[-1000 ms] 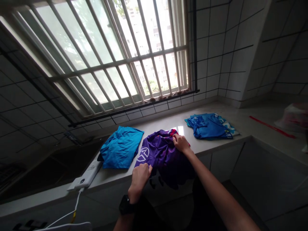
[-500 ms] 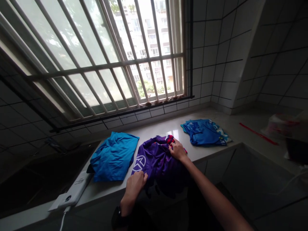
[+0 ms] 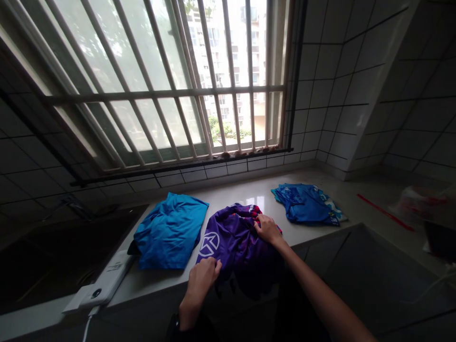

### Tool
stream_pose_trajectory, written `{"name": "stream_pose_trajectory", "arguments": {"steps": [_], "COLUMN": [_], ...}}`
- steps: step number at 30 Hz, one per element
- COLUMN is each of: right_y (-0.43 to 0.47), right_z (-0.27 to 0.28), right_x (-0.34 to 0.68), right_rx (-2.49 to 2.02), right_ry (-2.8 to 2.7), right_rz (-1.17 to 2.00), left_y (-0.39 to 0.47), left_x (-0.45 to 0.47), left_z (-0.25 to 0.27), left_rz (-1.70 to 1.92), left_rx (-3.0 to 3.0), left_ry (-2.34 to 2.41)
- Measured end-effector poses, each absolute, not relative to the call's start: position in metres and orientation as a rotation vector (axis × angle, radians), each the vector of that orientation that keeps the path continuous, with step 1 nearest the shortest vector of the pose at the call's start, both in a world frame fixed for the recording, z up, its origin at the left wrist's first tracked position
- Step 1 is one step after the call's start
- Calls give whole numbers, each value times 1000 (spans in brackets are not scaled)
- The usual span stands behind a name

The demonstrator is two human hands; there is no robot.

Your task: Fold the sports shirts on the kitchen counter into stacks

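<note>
A crumpled purple shirt with a white round emblem and a red-patterned part lies at the front of the counter, its lower part hanging over the edge. My left hand is closed on its near left edge, just below the emblem. At its upper right, beside the red pattern, my right hand grips the fabric with bent fingers. Left of it rests a bright blue garment, loosely folded. A flatter stack of folded blue clothes sits to the right.
The pale counter runs below a barred window. On the left are a dark sink and a white power strip with a cable. A red strip and a plastic bag lie at the right.
The camera view has shifted slightly, so the counter items appear a little further right. Both hands keep their places on the purple shirt, which looks nearly the same.
</note>
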State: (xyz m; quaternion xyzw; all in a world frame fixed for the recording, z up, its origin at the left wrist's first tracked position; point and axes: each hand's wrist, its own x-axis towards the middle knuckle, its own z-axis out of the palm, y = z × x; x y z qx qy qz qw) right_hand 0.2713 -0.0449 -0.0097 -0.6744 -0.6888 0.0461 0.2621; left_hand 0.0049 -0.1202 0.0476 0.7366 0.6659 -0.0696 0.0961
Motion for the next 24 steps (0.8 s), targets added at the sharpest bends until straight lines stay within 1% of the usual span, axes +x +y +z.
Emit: {"name": "stream_pose_trajectory", "arguments": {"steps": [11, 15, 17, 20, 24], "right_y": [-44, -46, -46, -47, -47], "right_z": [-13, -12, -12, -14, -14], "right_x": [271, 271, 271, 271, 271], "right_rx": [-1801, -1811, -1813, -1810, -1821], "right_ry": [-1875, -1887, -1889, -1885, -1907], "right_rz": [133, 133, 135, 131, 122], "left_y": [-111, -83, -59, -24, -6], "left_x": [-15, -7, 1, 16, 39], "left_z": [40, 51, 54, 45, 16], "left_rz": [-113, -125, -11, 321, 435], "left_rx": [2057, 2088, 2148, 2210, 2086], "left_ry": [1917, 1933, 2028, 2069, 2090]}}
